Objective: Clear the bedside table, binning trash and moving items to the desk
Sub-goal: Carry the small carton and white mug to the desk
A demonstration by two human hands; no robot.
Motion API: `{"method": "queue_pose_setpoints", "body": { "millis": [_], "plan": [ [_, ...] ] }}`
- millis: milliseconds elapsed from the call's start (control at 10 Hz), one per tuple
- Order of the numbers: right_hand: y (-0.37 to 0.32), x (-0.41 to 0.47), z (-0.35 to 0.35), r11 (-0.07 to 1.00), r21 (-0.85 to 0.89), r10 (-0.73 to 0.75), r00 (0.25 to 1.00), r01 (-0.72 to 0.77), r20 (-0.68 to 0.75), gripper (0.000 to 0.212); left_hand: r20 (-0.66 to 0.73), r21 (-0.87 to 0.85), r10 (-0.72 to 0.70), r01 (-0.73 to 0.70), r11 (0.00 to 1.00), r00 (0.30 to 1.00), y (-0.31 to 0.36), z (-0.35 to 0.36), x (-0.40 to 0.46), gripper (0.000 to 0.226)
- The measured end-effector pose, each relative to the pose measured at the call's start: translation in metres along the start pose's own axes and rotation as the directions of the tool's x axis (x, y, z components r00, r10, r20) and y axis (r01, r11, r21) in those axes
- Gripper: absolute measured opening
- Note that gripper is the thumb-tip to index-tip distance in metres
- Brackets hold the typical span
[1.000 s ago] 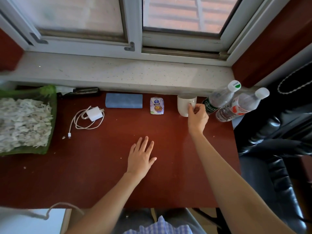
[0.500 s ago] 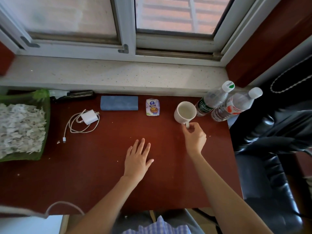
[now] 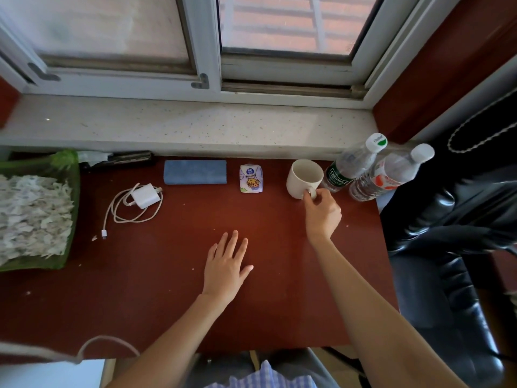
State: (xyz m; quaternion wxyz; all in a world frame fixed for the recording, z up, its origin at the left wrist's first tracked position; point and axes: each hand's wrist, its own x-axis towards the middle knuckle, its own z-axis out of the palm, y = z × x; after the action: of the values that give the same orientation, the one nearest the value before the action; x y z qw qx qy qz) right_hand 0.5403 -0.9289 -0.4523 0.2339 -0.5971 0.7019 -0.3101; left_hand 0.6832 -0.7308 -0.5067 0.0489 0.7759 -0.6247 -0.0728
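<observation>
A white mug (image 3: 303,176) stands at the back right of the red-brown table (image 3: 167,275). My right hand (image 3: 321,214) pinches its handle from the near side. My left hand (image 3: 226,264) lies flat on the table's middle, fingers spread, holding nothing. To the mug's left stand a small printed carton (image 3: 251,179) and a blue cloth-covered case (image 3: 195,172). A white charger (image 3: 145,196) with a coiled cable lies further left. Two plastic bottles (image 3: 352,166) (image 3: 391,173) lean at the mug's right, the nearer one almost touching it.
A green tray of shredded paper (image 3: 33,214) fills the left edge. A dark object (image 3: 126,159) lies under the stone window sill (image 3: 181,127). A black leather chair (image 3: 453,247) stands right of the table. A white cable (image 3: 106,345) crosses the near left corner.
My right hand has shifted from the mug's rim to its handle, and the mug has turned and slid slightly. My left hand stays flat in place. The camera has moved a little.
</observation>
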Motion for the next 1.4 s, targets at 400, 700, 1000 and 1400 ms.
{"method": "queue_pose_setpoints", "body": {
  "millis": [400,700,1000,1400],
  "plan": [
    [0.014,-0.001,0.008,0.998,0.048,-0.041,0.999,0.04,0.012,0.034,-0.003,0.005,0.006,-0.006,1.0,1.0,0.0,0.0,0.0,0.064],
    [0.007,0.005,0.018,0.996,0.085,-0.013,1.0,0.013,-0.006,0.034,-0.011,0.007,0.013,-0.013,1.0,1.0,0.001,-0.002,0.0,0.064],
    [0.006,0.002,0.016,0.997,0.075,0.024,1.0,-0.023,-0.001,0.022,0.022,0.009,0.009,-0.01,1.0,1.0,0.0,-0.003,0.0,0.064],
    [0.011,-0.004,-0.002,0.985,0.171,-0.037,0.999,0.032,0.027,0.019,0.046,0.003,0.001,-0.001,1.0,0.999,0.001,-0.004,0.001,0.065]
  ]
}}
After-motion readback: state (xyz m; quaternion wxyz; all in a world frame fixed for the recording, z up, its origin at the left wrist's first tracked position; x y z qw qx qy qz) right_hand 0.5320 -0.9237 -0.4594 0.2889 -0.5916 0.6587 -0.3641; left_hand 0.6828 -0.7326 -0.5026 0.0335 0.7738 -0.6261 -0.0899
